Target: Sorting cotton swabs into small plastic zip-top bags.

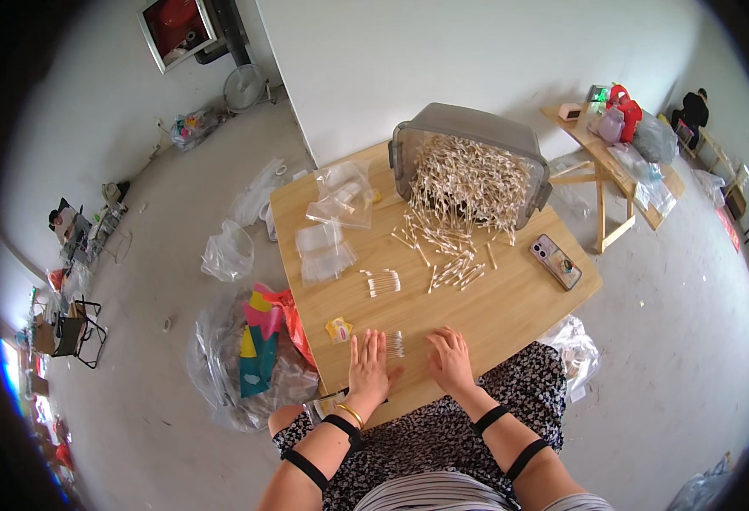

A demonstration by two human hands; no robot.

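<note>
My left hand (pixel 369 368) lies flat near the table's front edge, fingers stretched forward. Right beside its fingers is a small row of cotton swabs (pixel 396 344). My right hand (pixel 451 361) rests on the wood to the right of that row, fingers apart and slightly bent, with nothing visible in them. A small yellow packet or label (pixel 338 330) sits just beyond my left fingertips. Farther up, a second neat row of cotton swabs (pixel 383 283) lies on its own. Loose cotton swabs (pixel 457 271) spill toward me from a large heap (pixel 468 179).
The heap fills a grey plastic bin (pixel 468 122) tipped on its side at the table's far end. Clear plastic bags (pixel 325 252) lie at the left, a phone (pixel 555 262) at the right. Bulky plastic bags (pixel 221 358) crowd the floor left of the wooden table (pixel 510 311).
</note>
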